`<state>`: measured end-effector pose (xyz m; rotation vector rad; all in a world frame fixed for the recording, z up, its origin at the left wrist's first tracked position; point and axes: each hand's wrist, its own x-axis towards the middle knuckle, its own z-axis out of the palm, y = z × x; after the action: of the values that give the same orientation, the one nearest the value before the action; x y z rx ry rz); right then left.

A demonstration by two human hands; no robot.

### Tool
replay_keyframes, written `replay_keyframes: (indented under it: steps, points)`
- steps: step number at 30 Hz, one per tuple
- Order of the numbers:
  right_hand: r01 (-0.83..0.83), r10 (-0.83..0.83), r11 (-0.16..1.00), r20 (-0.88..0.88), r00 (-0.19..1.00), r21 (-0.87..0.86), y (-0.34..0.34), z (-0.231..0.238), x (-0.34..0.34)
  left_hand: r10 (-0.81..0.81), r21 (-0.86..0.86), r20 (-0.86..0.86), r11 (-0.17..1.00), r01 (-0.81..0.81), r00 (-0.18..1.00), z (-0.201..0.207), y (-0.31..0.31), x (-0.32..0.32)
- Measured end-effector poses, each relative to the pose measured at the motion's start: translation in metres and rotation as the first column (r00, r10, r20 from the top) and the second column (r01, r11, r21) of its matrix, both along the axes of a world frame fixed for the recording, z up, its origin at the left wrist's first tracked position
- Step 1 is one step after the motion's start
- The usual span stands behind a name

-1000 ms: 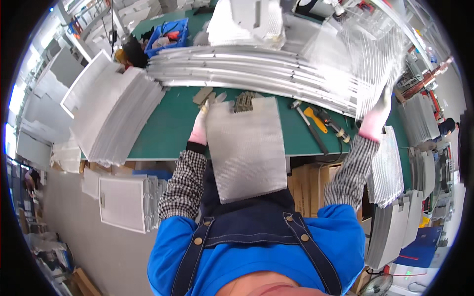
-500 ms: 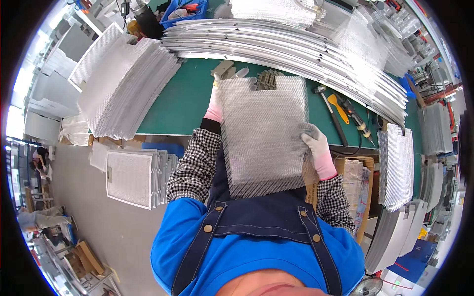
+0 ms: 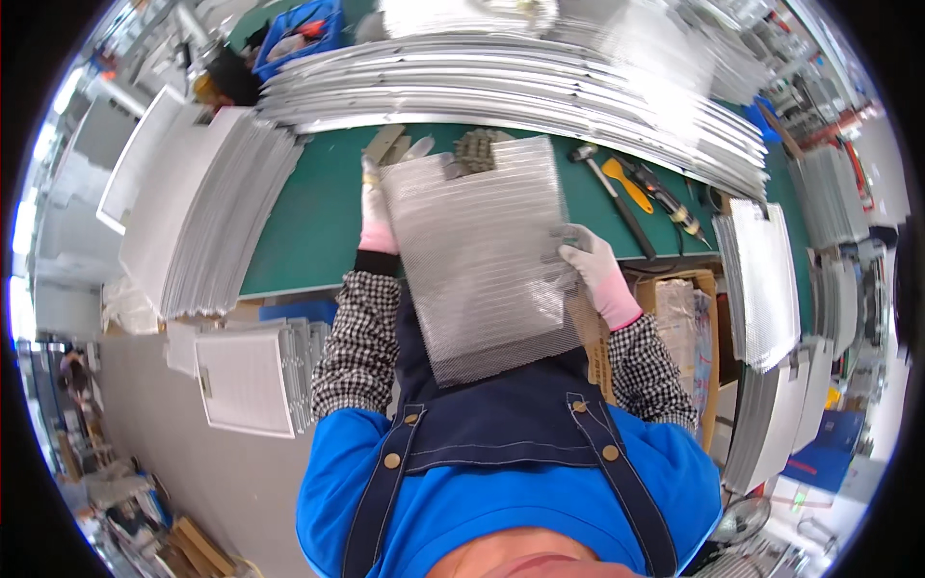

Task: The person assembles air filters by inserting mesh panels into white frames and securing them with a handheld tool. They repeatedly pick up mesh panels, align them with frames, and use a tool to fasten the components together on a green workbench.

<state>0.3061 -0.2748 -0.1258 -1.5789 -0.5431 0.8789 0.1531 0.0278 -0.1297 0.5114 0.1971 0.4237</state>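
Two gloved hands on mesh panel (image 3: 479,255) | left hand (image 3: 376,207) clasps far-left edge, right hand (image 3: 590,270) pinches right edge | panel above green bench (image 3: 308,217) | best held level, grips opposed.

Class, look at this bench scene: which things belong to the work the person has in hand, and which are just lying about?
In hand:
mesh sheet, held up over the green bench
left hand, gripping its far left edge
right hand, gripping its right edge

Lying about:
hammer
yellow scraper
screwdriver
blue crate
cardboard box
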Motion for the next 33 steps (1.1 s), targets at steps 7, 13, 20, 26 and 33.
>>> replay_keyframes:
  steps: [7,13,20,26,33]
  points:
    - [0.110,0.129,0.943,0.649,0.750,-0.315,-0.008,0.069,0.103,-0.009,0.100,0.134,0.995,-0.004,0.991,-0.018,0.016,-0.004]
    - [0.736,-0.513,0.677,0.714,0.477,-0.006,-0.017,0.088,0.316,0.114,0.178,0.045,0.977,-0.120,0.992,-0.011,0.005,0.006]
    - [0.901,-0.316,0.364,0.941,-0.120,0.237,-0.023,0.061,0.386,0.116,0.200,0.064,0.972,-0.126,0.991,0.018,-0.015,0.029]
    - [0.361,-0.469,0.673,-0.005,0.883,0.645,-0.046,0.146,0.259,0.130,0.183,-0.081,0.977,-0.114,0.988,0.003,-0.002,-0.001]
    - [0.285,-0.307,0.935,0.084,0.948,0.210,-0.066,0.056,0.075,0.042,0.073,-0.105,0.997,-0.035,0.994,-0.002,0.004,0.000]
